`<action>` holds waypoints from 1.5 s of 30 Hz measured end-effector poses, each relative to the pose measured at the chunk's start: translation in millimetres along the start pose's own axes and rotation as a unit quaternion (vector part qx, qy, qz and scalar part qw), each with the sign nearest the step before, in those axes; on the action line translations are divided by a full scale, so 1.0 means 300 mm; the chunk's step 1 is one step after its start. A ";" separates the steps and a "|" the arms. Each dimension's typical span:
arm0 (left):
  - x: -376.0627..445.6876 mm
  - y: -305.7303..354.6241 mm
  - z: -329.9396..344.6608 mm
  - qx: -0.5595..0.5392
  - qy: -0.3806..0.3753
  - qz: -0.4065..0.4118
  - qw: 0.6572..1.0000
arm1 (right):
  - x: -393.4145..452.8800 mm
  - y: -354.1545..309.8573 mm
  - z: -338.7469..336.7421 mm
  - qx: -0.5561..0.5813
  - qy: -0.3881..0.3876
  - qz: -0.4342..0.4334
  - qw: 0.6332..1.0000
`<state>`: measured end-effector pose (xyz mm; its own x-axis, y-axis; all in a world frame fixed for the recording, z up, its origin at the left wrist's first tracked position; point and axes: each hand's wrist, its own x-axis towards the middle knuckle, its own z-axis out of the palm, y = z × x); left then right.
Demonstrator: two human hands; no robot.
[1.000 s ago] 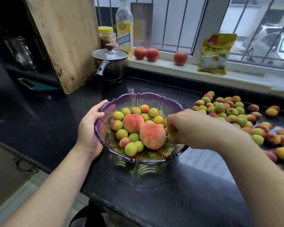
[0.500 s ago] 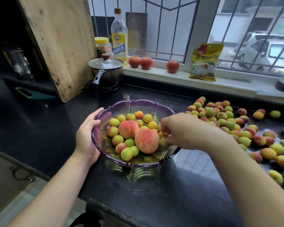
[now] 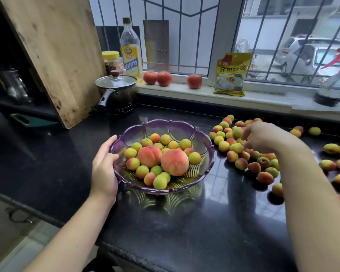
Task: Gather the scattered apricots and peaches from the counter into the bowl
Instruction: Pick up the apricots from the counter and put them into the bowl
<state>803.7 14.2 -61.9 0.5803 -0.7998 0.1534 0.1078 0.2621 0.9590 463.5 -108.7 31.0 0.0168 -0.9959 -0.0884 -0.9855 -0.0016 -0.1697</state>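
Note:
A purple scalloped glass bowl (image 3: 205,142) stands on the black counter and holds two large peaches (image 3: 174,162) and several small apricots (image 3: 131,153). My left hand (image 3: 104,163) grips the bowl's left rim. My right hand (image 3: 261,137) hovers over the heap of scattered apricots (image 3: 238,149) to the right of the bowl, its fingers loosely spread downward just above the fruit with nothing held. More apricots (image 3: 265,177) lie further right and nearer the front.
A lidded pot (image 3: 116,94) and a leaning wooden board (image 3: 55,54) stand behind the bowl on the left. On the windowsill are three tomatoes (image 3: 157,78), an oil bottle (image 3: 131,50), a jar (image 3: 112,61), a yellow packet (image 3: 231,74) and a spray bottle (image 3: 334,89). The counter edge (image 3: 126,252) runs near me.
My right hand has left the bowl's right side and moved right to the apricot heap. The left hand stays on the rim. The camera tilted slightly.

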 end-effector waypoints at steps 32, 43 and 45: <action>-0.011 0.010 -0.011 0.012 0.004 -0.016 1.000 | -0.235 -0.318 -0.010 -0.074 -0.072 -0.307 0.946; -0.011 0.015 -0.014 0.018 0.000 -0.022 1.000 | -0.219 -0.393 0.105 -0.187 -0.035 -0.294 0.937; -0.010 0.015 -0.014 0.023 0.001 -0.022 0.999 | -0.219 -0.400 0.110 -0.194 -0.032 -0.288 0.937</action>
<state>805.8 20.2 -59.1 0.5770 -0.8091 0.1111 0.0954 0.2019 0.9747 586.3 -40.2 24.6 0.5621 -0.8130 -0.1520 -0.7971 -0.5816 0.1625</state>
